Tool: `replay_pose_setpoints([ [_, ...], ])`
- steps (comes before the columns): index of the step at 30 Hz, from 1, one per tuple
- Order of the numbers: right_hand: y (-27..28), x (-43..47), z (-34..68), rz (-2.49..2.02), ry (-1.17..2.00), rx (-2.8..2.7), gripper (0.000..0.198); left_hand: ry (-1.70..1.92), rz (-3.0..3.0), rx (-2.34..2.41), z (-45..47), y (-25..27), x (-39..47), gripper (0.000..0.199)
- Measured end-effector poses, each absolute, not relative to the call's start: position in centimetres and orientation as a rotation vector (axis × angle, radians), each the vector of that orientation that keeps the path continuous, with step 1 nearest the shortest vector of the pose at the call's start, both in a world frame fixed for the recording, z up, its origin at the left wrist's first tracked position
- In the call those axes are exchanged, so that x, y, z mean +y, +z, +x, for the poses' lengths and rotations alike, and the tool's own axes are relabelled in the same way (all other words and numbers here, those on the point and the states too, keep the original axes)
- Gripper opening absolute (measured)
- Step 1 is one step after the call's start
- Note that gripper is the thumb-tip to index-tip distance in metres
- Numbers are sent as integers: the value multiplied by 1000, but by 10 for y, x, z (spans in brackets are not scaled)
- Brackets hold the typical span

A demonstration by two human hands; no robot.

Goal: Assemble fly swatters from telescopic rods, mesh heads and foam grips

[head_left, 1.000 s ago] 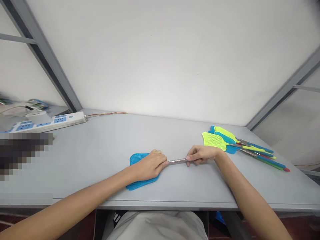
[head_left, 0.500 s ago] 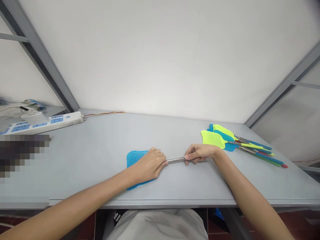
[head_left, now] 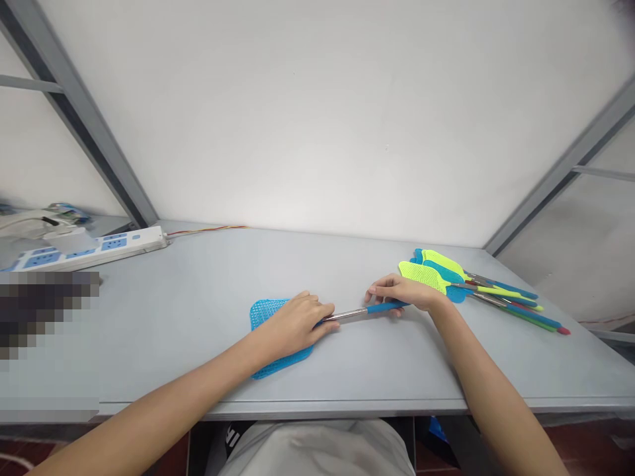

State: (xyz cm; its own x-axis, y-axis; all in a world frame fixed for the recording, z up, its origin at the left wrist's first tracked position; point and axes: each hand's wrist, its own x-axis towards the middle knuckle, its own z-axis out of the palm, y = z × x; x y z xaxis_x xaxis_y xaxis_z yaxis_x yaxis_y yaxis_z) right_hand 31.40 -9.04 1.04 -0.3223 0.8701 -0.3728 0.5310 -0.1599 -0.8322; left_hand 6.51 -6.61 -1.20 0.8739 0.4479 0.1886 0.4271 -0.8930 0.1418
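Observation:
A blue fly swatter [head_left: 284,365] lies on the grey table, its mesh head to the left, partly hidden under my left hand and wrist. My left hand [head_left: 302,324] is closed round its neck, with thumb and forefinger on either side of the silver shaft. To the right the shaft runs into a blue handle. Over that handle is my right hand [head_left: 397,294], its fingers loosely apart and curved, no longer pinching; the handle's far end is hidden beneath the palm.
Several fly swatters [head_left: 421,276], yellow-green and blue, lie piled at the right, handles pointing right. A white power strip [head_left: 129,243] with a plug sits at the back left, thin wires beside it. A blurred patch covers the left edge. Wall and metal posts stand behind.
My right hand has let go of its pinch on the shaft and shifted slightly right, so the blue handle now shows. My left hand's thumb and forefinger have loosened a little at the neck.

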Motion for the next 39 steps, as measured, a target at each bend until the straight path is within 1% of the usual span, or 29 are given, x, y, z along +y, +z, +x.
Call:
replay_pose_setpoints([
  [5,8,-89,315,-1600,1311,-1615,42,287,2900,674,63,-11,-68,28],
  [10,9,-90,312,-1534,1254,-1733,41,193,2840,710,62,-12,-66,26],
  [14,11,-93,308,-1631,1332,-1906,44,187,2844,753,61,-10,-64,25],
  [17,12,-94,307,-1661,1374,-1969,44,175,2802,762,61,-10,-64,28],
  [22,10,-93,304,-1601,1416,-2059,43,166,2838,802,62,-15,-68,32],
  [29,-5,-89,300,-1478,1599,-1955,42,190,3045,719,62,-23,-70,28],
  [39,-12,-87,300,-1407,1797,-1823,37,157,3073,714,62,-24,-73,27],
])
